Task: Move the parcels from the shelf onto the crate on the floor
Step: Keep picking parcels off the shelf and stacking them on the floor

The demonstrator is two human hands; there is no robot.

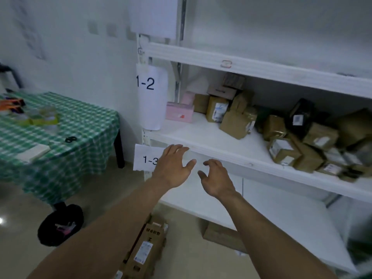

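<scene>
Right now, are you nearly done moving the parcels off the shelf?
Not nearly. A long cardboard box lies on the floor below, maybe moved already; I can't make out the crate. Both hands are empty: the left hand and right hand reach toward the shelf. A big pile of brown parcels and a pink box are left there.

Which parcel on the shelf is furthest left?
The low pink box, beside the 1-2 sign; the brown parcels and the black one lie further right.
</scene>
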